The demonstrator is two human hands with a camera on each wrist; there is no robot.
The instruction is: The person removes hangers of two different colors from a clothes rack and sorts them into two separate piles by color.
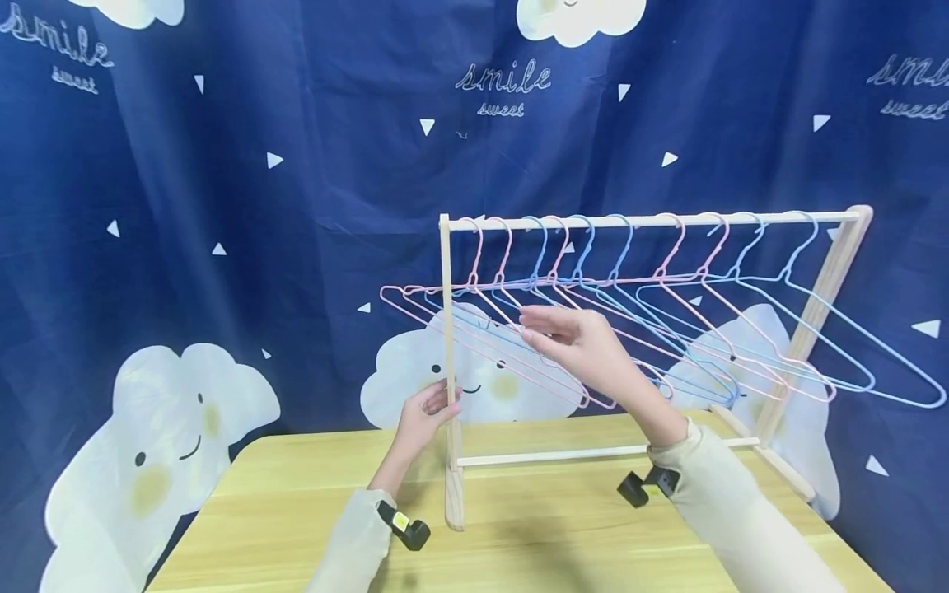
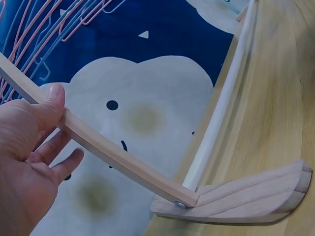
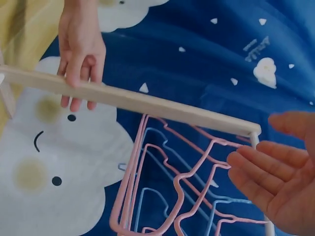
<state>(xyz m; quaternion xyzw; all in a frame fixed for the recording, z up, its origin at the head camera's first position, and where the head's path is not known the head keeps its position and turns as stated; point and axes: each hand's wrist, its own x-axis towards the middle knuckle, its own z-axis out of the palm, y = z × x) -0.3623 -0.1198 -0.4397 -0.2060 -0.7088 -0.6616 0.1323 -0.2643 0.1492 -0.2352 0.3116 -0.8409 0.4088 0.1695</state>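
Observation:
A small wooden clothes rack (image 1: 447, 329) stands on the table, and several pink and blue wire hangers (image 1: 667, 329) hang from its white top rail (image 1: 652, 221). My left hand (image 1: 443, 402) grips the rack's left post low down, thumb in front and fingers behind; the left wrist view shows this hand (image 2: 66, 125) on the post (image 2: 118, 157). My right hand (image 1: 535, 323) is raised in front of the leftmost hangers, fingers straight and spread, holding nothing. In the right wrist view the right hand (image 3: 253, 142) lies just apart from the hangers (image 3: 162, 196).
The rack rests on a light wooden table (image 1: 282, 511), with its curved foot (image 2: 246, 199) and white lower rail (image 2: 221, 108) close to my left hand. A dark blue curtain (image 1: 296, 206) with cloud prints hangs right behind. The far hangers stick out past the rack's right post (image 1: 823, 305).

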